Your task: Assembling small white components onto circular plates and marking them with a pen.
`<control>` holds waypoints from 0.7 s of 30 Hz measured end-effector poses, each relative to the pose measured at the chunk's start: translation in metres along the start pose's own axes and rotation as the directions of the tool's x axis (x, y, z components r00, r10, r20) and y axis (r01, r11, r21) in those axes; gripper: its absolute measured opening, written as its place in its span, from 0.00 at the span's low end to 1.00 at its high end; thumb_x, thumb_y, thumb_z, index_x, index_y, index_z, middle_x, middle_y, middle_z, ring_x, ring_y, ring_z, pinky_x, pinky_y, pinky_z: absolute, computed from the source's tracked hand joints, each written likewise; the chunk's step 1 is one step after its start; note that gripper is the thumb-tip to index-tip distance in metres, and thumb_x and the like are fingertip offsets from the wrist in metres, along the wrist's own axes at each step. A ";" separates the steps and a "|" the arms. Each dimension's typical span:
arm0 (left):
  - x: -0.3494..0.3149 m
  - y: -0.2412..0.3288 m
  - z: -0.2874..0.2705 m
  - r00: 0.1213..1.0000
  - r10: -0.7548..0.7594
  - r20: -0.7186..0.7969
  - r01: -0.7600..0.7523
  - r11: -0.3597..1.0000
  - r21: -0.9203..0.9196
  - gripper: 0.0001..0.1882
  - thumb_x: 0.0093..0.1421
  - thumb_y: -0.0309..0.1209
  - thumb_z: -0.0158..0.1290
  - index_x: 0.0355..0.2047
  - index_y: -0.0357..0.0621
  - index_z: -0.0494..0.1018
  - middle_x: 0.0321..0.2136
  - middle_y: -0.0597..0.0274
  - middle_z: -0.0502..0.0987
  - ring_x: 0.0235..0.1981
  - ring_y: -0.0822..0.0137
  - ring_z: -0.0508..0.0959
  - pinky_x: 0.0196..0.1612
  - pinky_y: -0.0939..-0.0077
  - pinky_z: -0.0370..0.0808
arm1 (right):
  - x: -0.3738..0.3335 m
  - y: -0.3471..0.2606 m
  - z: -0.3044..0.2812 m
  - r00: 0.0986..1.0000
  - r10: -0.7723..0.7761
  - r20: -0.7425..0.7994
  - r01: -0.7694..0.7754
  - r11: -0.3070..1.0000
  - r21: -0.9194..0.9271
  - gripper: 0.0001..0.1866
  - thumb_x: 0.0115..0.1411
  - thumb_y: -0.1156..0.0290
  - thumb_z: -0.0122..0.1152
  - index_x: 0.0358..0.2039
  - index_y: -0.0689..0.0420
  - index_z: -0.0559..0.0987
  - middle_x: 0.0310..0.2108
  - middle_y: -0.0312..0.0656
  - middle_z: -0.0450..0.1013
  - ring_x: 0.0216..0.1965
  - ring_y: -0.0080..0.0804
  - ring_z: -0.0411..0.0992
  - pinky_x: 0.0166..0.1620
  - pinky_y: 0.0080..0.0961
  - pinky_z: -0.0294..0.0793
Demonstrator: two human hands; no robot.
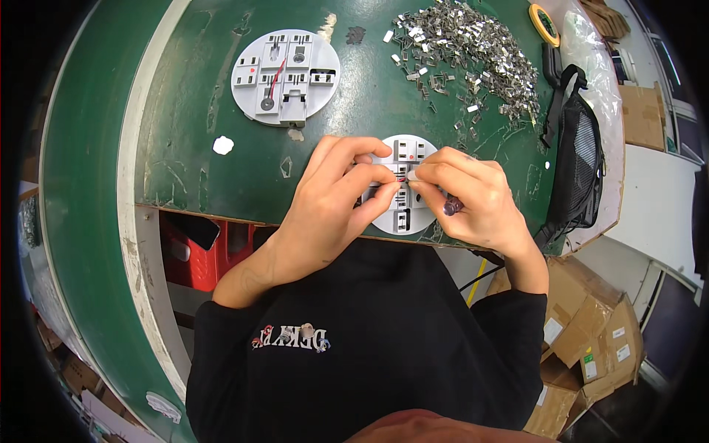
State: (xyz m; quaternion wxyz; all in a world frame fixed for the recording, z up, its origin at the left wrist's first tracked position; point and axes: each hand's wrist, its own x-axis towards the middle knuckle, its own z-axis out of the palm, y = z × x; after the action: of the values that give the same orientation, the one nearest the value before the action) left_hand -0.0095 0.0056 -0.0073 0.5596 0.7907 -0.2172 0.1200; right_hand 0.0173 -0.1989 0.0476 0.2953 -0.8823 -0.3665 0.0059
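A round grey plastic plate (410,150) with slots lies at the near edge of the green table (207,103). My left hand (336,193) rests over its left half, fingers curled onto it. My right hand (473,198) is on its right side, thumb and forefinger pinched together over the middle of the plate, on something too small to make out. Both hands touch each other there. A second round grey plate (286,77) with a red wire lies apart at the far left.
A heap of several small shiny metal clips (473,52) spreads over the far right of the table. A yellow tape roll (544,22), a black mesh bag (576,166), a red crate (203,255) under the table and cardboard boxes (591,325) lie around.
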 end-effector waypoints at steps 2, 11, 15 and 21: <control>0.001 0.000 0.001 1.000 0.004 -0.010 -0.004 1.000 0.016 0.09 0.49 0.17 0.63 0.31 0.40 0.78 0.44 0.62 0.77 0.37 0.66 0.70 0.40 0.77 0.70 | 0.001 0.000 0.001 1.000 -0.013 0.013 0.013 1.000 -0.013 0.07 0.49 0.82 0.62 0.30 0.61 0.76 0.29 0.38 0.71 0.19 0.33 0.64 0.21 0.26 0.65; 0.000 -0.003 0.003 1.000 -0.009 -0.027 0.009 1.000 0.017 0.08 0.50 0.18 0.62 0.31 0.40 0.78 0.43 0.63 0.77 0.38 0.66 0.71 0.41 0.77 0.70 | 0.013 -0.016 -0.007 0.976 0.090 0.196 -0.079 0.995 -0.065 0.09 0.48 0.88 0.59 0.29 0.61 0.75 0.27 0.38 0.70 0.20 0.32 0.63 0.25 0.26 0.64; 0.000 -0.004 0.002 1.000 -0.007 -0.022 0.008 1.000 0.018 0.08 0.50 0.19 0.62 0.31 0.40 0.78 0.42 0.63 0.77 0.38 0.66 0.71 0.42 0.76 0.70 | 0.012 -0.017 -0.004 0.976 0.126 0.178 -0.120 0.992 -0.046 0.11 0.47 0.89 0.57 0.29 0.60 0.74 0.27 0.38 0.69 0.20 0.33 0.62 0.25 0.27 0.64; 0.001 -0.004 0.002 1.000 -0.016 -0.011 0.016 1.000 0.000 0.07 0.51 0.19 0.62 0.30 0.41 0.78 0.42 0.63 0.77 0.39 0.66 0.72 0.42 0.76 0.70 | 0.005 -0.011 0.006 0.978 0.173 0.116 -0.177 0.984 0.027 0.10 0.48 0.89 0.57 0.30 0.61 0.74 0.27 0.38 0.70 0.20 0.31 0.62 0.25 0.27 0.64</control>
State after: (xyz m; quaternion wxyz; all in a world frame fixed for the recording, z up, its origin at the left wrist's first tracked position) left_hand -0.0062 0.0049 -0.0109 0.5616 0.7918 -0.2080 0.1200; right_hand 0.0121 -0.1862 0.0492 0.2888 -0.9037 -0.3035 0.0888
